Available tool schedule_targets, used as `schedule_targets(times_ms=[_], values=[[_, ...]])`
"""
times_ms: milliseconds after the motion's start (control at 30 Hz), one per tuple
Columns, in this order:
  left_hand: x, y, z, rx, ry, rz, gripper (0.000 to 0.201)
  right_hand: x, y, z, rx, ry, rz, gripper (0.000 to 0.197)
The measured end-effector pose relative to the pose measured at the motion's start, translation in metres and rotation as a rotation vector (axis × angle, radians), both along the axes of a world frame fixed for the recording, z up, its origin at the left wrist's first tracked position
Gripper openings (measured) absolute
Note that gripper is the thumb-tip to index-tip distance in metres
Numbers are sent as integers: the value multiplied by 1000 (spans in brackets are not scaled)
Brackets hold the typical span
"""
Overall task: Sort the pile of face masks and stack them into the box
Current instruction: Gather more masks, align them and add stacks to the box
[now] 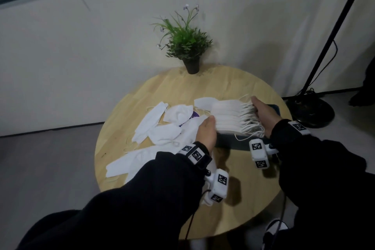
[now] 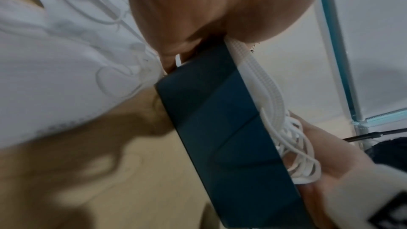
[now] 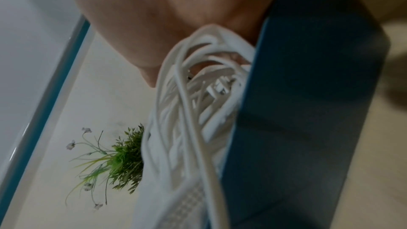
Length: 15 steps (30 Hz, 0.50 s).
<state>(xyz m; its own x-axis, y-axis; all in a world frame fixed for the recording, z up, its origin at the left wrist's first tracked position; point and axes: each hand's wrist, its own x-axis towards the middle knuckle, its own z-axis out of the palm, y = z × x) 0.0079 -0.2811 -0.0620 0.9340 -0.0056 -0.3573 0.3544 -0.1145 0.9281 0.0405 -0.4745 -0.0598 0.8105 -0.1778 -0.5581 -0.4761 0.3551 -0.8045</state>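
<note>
A stack of white face masks (image 1: 227,116) sits in the top of a dark blue box (image 1: 225,141) on the round wooden table (image 1: 203,87). My left hand (image 1: 209,126) grips the stack's left end, thumb on its edge. My right hand (image 1: 261,111) holds the right end, where the ear loops (image 1: 250,126) bunch up. The left wrist view shows the box side (image 2: 209,128) with the stack's edge (image 2: 253,76) above it. In the right wrist view the ear loops (image 3: 198,111) lie against my palm beside the box (image 3: 297,111). Loose white masks (image 1: 158,124) lie spread to the left.
A potted green plant (image 1: 188,46) stands at the table's far edge by the wall. A black lamp stand with a round base (image 1: 310,109) is on the floor to the right. More loose masks (image 1: 129,162) lie near my left forearm.
</note>
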Motion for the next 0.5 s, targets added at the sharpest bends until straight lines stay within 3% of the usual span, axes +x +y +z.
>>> schedule_targets(times_ms=[167,233,300,400,500], values=[[0,6,2,-42,61,41,49,-5,1,7,-65,-26,-125,40],[4,14,8,-127,122,74,54,-8,-3,11,-177,-21,-181,56],[5,33,25,-195,113,85,43,-6,-6,13,-315,-25,-207,67],[5,91,48,-23,-23,22,26,-12,6,32,-569,-165,-180,53],[2,160,51,346,-154,-103,19,-44,47,60,-651,-438,-217,32]])
